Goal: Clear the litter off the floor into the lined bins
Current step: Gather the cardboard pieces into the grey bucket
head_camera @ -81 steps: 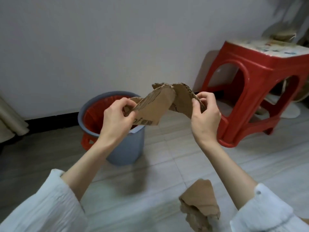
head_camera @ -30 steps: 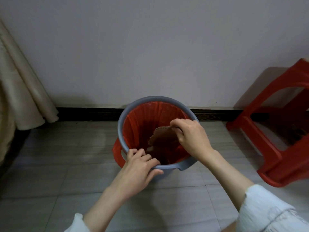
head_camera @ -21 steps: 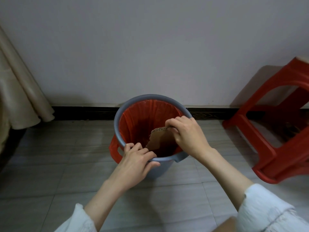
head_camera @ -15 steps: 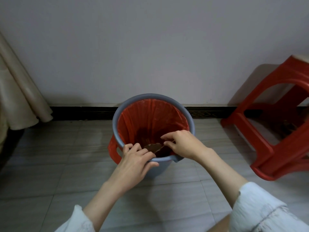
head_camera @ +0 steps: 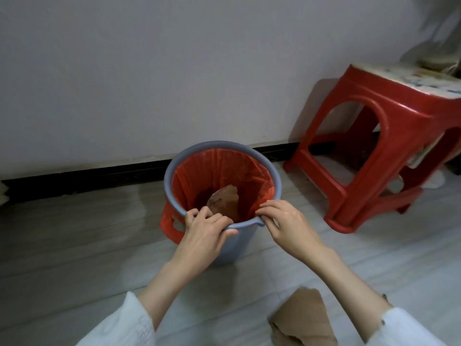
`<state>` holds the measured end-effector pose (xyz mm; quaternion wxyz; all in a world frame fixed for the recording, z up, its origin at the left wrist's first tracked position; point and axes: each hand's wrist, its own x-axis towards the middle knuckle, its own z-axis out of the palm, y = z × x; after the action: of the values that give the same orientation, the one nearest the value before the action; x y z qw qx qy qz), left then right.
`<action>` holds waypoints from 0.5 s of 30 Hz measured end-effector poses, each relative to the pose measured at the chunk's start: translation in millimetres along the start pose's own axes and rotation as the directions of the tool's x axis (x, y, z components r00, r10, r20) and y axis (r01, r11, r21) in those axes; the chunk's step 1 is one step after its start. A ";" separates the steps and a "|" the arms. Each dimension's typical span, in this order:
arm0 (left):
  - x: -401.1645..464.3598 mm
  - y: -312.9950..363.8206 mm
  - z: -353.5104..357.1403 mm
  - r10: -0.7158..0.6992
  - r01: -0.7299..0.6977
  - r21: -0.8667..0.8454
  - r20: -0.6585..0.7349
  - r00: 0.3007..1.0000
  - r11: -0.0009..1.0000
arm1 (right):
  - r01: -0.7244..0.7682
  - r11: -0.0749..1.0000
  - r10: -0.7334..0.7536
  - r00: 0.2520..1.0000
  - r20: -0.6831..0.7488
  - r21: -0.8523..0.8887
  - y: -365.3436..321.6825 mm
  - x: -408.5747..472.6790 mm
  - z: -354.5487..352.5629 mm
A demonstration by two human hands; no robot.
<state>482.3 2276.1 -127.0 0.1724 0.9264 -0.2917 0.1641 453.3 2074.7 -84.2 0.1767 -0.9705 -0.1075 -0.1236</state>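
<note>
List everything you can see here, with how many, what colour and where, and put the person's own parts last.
bin: one, grey, on the floor by the wall, centre
liner: one, red, inside the bin, its handles hanging over the left rim
cardboard in bin: one piece, brown, leaning inside the liner
cardboard on floor: a brown pile, bottom edge, between the forearms
stool: one, red with a pale patterned top, right of the bin
skirting: one strip, black, along the foot of the wall
floor: grey tiles
wall: pale grey
left hand: gripping the bin's near rim
right hand: fingers on the near rim, right side
sleeves: two, white, bottom corners
</note>
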 end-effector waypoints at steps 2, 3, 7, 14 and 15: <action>8.2 13.8 5.9 0.029 -0.028 -0.002 0.035 0.999 1.000 | -0.041 0.999 0.041 0.999 -0.011 0.000 15.8 -10.2 -5.5; 11.6 18.9 7.5 0.034 -0.034 -0.002 0.047 0.998 0.999 | -0.054 0.999 0.054 0.998 -0.022 0.004 22.3 -14.8 -7.1; 19.3 46.6 10.7 0.065 -0.065 0.007 0.008 0.998 0.998 | -0.107 0.992 0.112 0.988 -0.105 0.060 48.1 -46.5 -13.1; 4.5 110.2 46.8 0.558 -0.556 0.123 0.028 0.830 0.822 | -0.420 0.900 0.408 0.906 0.114 0.116 106.4 -138.2 6.3; 1.8 119.7 57.1 0.573 -0.587 0.088 0.144 0.807 0.805 | -0.481 0.870 0.458 0.870 0.181 0.110 115.2 -151.0 10.6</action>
<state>423.9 2159.3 -150.2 0.0378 0.8095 -0.5590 0.1758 341.6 1948.3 -172.2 0.2661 -0.9576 0.1101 0.0043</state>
